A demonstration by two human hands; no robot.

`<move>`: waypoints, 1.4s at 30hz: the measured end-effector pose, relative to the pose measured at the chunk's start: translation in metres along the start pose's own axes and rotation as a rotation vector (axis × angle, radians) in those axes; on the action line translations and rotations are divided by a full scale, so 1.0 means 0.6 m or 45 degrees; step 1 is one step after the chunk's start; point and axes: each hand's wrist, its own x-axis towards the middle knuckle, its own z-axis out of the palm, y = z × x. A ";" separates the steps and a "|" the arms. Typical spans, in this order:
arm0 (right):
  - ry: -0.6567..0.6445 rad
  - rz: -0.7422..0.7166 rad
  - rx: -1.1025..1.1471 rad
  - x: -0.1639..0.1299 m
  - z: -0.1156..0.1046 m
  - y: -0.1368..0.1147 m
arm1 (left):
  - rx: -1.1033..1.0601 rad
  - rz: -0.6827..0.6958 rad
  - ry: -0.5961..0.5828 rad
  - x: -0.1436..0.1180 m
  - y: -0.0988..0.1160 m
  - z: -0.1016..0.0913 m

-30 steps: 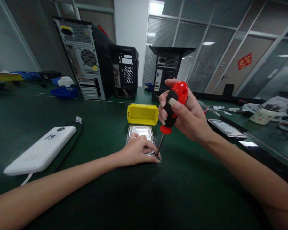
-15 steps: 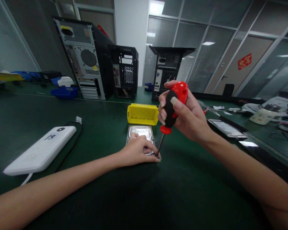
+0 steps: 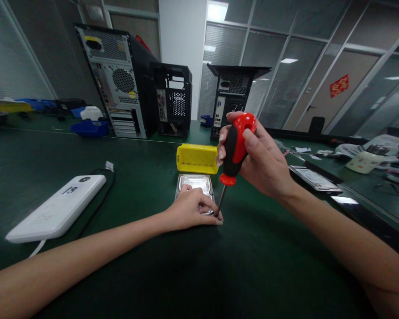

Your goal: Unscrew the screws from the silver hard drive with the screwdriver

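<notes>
A silver hard drive [image 3: 202, 180] lies flat on the green table, its near part covered by my left hand [image 3: 189, 208]. That hand is closed on the drive's near edge, with thumb and forefinger together at the near right corner. My right hand [image 3: 265, 165] is wrapped round the red and black handle of a screwdriver [image 3: 235, 144]. The shaft slants down, and its tip meets the corner of the drive beside my left fingertips. Whatever lies under the tip is hidden by the fingers. Just behind the drive sits a yellow bin [image 3: 197, 158].
At left lies a white power strip-like box [image 3: 58, 208] with a dark cable. Computer cases [image 3: 123, 79] stand along the back, near a blue tray [image 3: 89, 128]. Another hard drive [image 3: 314, 178] lies at right, with a cream container [image 3: 369, 160] beyond it.
The screwdriver handle has turned within my right hand, with more red now facing me, and has shifted slightly left. My left hand and the hard drive stay put.
</notes>
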 end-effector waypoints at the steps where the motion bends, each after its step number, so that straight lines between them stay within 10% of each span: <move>1: 0.005 0.001 -0.023 0.000 0.000 0.000 | -0.001 -0.002 0.000 0.000 0.001 0.000; 42: 0.007 0.003 -0.156 -0.003 0.000 -0.003 | 0.013 0.008 0.007 0.000 0.001 0.000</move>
